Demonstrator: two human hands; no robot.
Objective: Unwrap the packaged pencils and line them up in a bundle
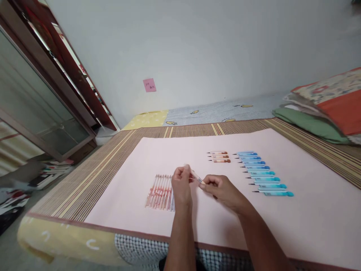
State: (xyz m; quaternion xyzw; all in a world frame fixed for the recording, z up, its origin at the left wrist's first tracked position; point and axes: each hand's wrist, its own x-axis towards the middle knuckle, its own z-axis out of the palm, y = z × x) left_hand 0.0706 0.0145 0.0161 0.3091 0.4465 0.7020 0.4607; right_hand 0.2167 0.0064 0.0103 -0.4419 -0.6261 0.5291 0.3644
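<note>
Both of my hands are over the pink sheet (124, 188), at a slim pale pen (196, 176). My right hand (221, 188) pinches its lower, brownish end. My left hand (182, 182) is closed at the other end; a small whitish piece, perhaps a cap, shows above its fingertips, and the tip is hidden. Beside my left wrist lies a row of several clear and reddish pens (159, 194), partly covered by that hand. Three brown pens (221, 156) with dark tips lie beyond my right hand. To their right, several blue to turquoise pens (261, 169) form a slanting column.
Under the sheet is a striped mat (84, 184) on a bed with yellow and checked bedding (203, 109). Folded cloths and a cushion (327, 113) are piled at right. A pink note (149, 85) sticks to the wall. A glass-paned door (36, 82) stands at left.
</note>
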